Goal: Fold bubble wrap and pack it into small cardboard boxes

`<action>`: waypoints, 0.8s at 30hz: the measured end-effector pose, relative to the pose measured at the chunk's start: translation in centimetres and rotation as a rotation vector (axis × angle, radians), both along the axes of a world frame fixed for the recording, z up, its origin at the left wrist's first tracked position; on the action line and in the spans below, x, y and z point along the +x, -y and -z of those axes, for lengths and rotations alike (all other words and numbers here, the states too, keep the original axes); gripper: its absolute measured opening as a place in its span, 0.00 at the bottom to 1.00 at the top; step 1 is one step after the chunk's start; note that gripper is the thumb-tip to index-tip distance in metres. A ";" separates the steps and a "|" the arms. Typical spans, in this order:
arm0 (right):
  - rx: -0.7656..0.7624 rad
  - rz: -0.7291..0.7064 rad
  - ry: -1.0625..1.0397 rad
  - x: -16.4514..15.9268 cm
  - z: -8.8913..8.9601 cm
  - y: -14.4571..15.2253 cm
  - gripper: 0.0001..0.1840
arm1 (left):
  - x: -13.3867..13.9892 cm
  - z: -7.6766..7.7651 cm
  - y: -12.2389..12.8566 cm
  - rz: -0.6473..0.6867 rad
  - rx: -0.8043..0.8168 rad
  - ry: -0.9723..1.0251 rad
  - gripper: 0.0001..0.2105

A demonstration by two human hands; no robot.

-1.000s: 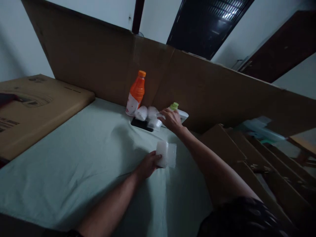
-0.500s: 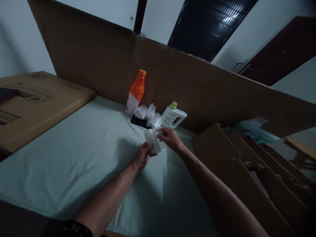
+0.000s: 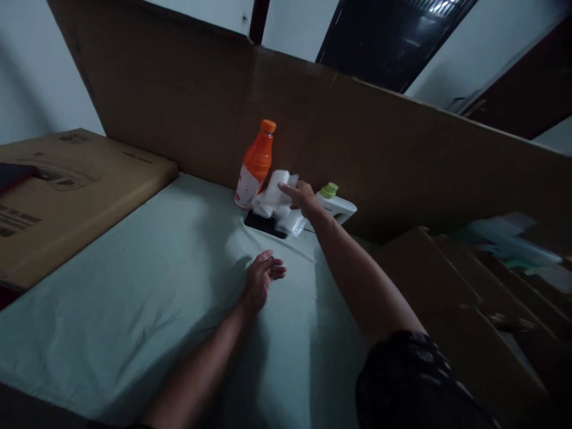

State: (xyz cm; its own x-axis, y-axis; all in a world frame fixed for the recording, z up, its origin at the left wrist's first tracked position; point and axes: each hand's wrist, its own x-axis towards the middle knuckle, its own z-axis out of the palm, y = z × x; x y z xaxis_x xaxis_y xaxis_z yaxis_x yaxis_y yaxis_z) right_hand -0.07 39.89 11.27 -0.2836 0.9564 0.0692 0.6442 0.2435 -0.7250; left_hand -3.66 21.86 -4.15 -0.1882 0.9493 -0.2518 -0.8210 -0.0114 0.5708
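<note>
My right hand (image 3: 304, 198) is at the back of the table, its fingers closed on a white wrapped bundle (image 3: 277, 186) of translucent plastic like bubble wrap. That bundle sits over other wrapped bundles (image 3: 292, 222), and its exact contents are hidden. A black flat object (image 3: 264, 226) lies under the front of the pile. To the left stands an orange bottle (image 3: 258, 156) with a white lower label. Behind my right wrist, a white jug with a green cap (image 3: 329, 190) is partly covered. My left hand (image 3: 263, 277) hovers over the cloth, fingers apart, holding nothing.
A pale green cloth (image 3: 179, 262) covers the table. A large flat cardboard box (image 3: 89, 179) lies on the left. A tall cardboard panel (image 3: 187, 107) rises behind the bottles. Cardboard boxes (image 3: 429, 274) with clear plastic items (image 3: 513, 241) on top stand at the right.
My right hand has carried the white bundle forward onto the pile at the back. My left hand has let go of it and stayed near the middle. The view has shifted slightly.
</note>
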 end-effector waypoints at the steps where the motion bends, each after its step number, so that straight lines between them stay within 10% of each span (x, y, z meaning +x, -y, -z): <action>1: -0.029 0.030 0.018 0.0 -0.7 -0.5 0.18 | 0.0 -0.1 0.0 0.003 -0.003 -0.008 0.32; 10: 0.092 -0.068 0.192 13.7 -7.4 11.2 0.08 | 0.3 -0.8 1.0 0.055 -0.053 -0.202 0.26; 16: 0.320 0.449 0.076 32.7 -12.4 21.0 0.10 | 0.6 -0.7 2.0 0.162 -0.005 -0.390 0.23; 24: 0.021 0.945 0.241 54.2 -8.7 30.3 0.05 | 0.5 1.4 2.4 0.183 -0.005 -0.625 0.21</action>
State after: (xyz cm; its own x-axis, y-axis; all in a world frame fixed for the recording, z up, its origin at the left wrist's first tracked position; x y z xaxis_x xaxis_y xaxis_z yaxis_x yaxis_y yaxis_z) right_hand 54.11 9.63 19.95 0.5909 0.7963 0.1293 0.7111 -0.4383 -0.5498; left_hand -3.20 19.46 -5.51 -0.1363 0.9789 -0.1520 -0.3228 0.1011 0.9411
